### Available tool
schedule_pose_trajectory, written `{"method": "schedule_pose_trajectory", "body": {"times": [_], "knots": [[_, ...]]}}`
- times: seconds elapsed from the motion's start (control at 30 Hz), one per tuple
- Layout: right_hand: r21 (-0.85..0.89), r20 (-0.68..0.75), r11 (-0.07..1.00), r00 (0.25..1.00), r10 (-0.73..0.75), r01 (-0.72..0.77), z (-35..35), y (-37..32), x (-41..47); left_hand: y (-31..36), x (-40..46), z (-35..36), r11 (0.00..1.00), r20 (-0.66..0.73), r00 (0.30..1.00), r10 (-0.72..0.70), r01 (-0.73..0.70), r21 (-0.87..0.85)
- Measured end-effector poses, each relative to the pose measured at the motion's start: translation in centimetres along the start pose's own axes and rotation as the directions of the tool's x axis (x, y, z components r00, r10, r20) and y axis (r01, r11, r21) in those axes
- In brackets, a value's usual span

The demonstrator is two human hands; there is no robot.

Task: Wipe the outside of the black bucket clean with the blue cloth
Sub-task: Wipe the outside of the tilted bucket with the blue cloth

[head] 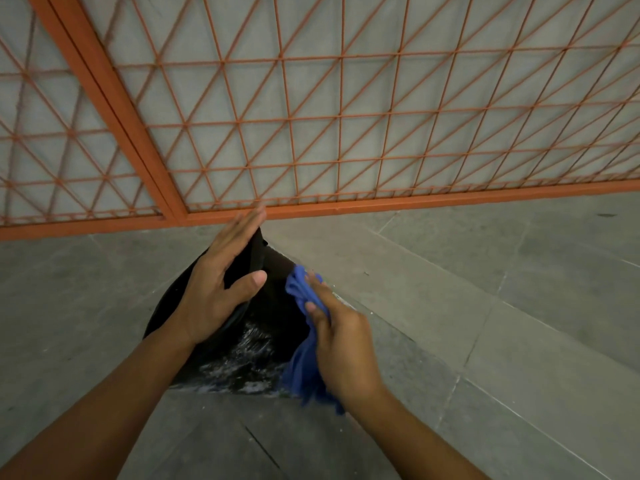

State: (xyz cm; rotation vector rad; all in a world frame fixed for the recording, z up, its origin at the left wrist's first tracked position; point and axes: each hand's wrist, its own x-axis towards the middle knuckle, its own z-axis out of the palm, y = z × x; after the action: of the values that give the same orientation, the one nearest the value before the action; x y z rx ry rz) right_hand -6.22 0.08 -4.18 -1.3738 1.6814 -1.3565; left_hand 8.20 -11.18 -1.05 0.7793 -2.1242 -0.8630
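The black bucket (273,327) lies tipped on the grey floor in the middle of the view, with wet streaks on its lower side. My left hand (221,282) rests on its upper left side with straight fingers and the thumb spread over the dark surface. My right hand (341,344) grips the crumpled blue cloth (304,341) and holds it against the bucket's right side. Part of the cloth hangs down below the hand. Both hands hide much of the bucket.
An orange metal grille fence (311,133) stands just behind the bucket, its bottom rail (415,202) close to my left fingertips. Grey floor tiles (502,306) spread to the right and toward me.
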Motion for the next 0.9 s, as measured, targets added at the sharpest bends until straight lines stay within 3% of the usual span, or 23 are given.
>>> {"method": "schedule_pose_trajectory", "body": {"times": [0.1,0.27,0.47,0.63,0.8,0.9], "knots": [[-0.033,-0.035,0.992,0.992,0.124,-0.125,-0.7,1.3,-0.4,0.2,-0.2,0.0,1.000,-0.006,1.000,-0.001,0.000,-0.017],[-0.068,0.015,0.995,0.997,0.069,-0.068,-0.5,0.8,-0.7,0.4,-0.3,0.1,1.000,-0.004,1.000,0.011,-0.011,-0.002],[-0.139,-0.049,0.968,0.978,0.203,-0.208,-1.2,2.9,-0.2,0.6,-0.4,0.4,0.999,0.000,0.999,0.045,-0.045,-0.017],[-0.120,0.017,0.991,0.998,0.059,-0.057,-0.8,1.3,-0.2,0.2,-0.4,-0.1,0.999,-0.017,0.999,0.041,-0.041,-0.013],[-0.178,-0.057,0.964,0.980,0.192,-0.199,-1.3,3.5,0.2,0.2,-0.5,-0.4,0.997,-0.018,1.000,0.021,-0.022,-0.067],[-0.154,-0.020,0.981,0.993,0.119,-0.121,-0.9,2.2,-1.6,0.0,-0.5,-0.3,0.999,-0.001,1.000,0.031,-0.031,-0.036]]}}
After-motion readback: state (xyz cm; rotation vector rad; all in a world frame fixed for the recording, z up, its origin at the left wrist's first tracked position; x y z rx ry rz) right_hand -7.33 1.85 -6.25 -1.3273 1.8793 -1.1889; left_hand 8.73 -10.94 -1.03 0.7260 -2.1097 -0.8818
